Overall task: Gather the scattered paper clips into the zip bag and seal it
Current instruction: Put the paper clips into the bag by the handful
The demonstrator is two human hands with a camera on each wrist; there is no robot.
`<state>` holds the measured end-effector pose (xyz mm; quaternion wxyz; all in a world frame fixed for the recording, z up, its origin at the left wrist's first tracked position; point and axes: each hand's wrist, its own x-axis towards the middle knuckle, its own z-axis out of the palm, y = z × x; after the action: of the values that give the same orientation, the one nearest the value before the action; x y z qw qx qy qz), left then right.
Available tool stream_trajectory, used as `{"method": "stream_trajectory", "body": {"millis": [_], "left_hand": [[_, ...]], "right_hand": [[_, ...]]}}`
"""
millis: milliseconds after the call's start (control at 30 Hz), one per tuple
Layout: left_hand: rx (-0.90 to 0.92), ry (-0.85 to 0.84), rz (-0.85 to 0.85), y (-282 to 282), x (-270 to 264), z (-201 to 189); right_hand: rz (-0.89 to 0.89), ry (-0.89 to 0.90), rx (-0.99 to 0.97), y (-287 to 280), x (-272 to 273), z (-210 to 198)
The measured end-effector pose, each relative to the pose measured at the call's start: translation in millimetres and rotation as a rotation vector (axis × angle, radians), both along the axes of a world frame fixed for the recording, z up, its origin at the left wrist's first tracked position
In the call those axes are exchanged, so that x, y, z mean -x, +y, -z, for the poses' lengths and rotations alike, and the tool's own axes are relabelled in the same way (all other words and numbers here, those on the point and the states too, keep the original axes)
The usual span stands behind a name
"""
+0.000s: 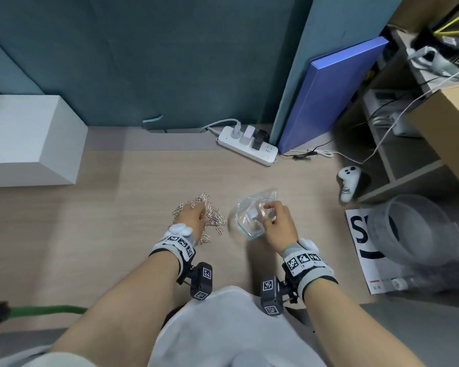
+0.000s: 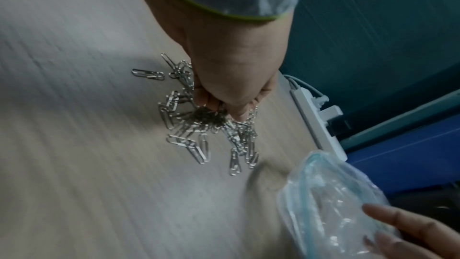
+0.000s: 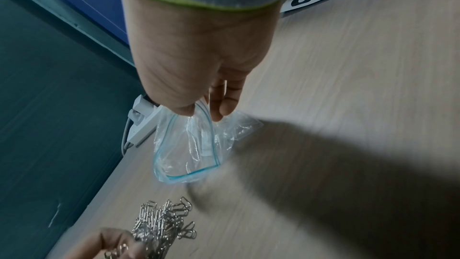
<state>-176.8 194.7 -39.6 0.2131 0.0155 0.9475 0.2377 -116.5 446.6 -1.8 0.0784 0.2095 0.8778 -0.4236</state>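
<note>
A heap of shiny silver wire paper clips (image 1: 210, 215) lies on the pale wooden table (image 1: 90, 234). The left hand (image 1: 194, 214) is down in the heap, with its fingers (image 2: 211, 103) curled around a bunch of clips. Just to the right of the heap is a small see-through plastic zip bag with a blue strip at its mouth (image 1: 252, 213). The right hand (image 1: 278, 223) pinches the rim of the bag between thumb and fingers (image 3: 224, 103), and the mouth gapes wide. Behind the bag, by the wall, lies a white power strip (image 1: 247, 144).
</note>
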Motion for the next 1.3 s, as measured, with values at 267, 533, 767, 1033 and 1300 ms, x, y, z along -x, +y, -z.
{"method": "stream_trajectory", "body": {"millis": [267,533,767,1033,1300], "left_hand": [[-0.239,0.163,0.061,74,4,-33],[-0.312,0.115,0.113,117,-6,-44],[-0.38,0.008,0.087,115,-6,-45],[-0.233,0.266,-0.087,97,3,-31],[0.15,0.195,0.451,102,-31,23]], "right_hand": [[-0.077,0.017,0.02,10,8,4],[-0.121,0.04,0.073,15,10,-4],[-0.132,0.039,0.075,20,9,-10],[-0.058,0.024,0.018,39,6,-12],[-0.001,0.026,0.0,63,-9,-14]]}}
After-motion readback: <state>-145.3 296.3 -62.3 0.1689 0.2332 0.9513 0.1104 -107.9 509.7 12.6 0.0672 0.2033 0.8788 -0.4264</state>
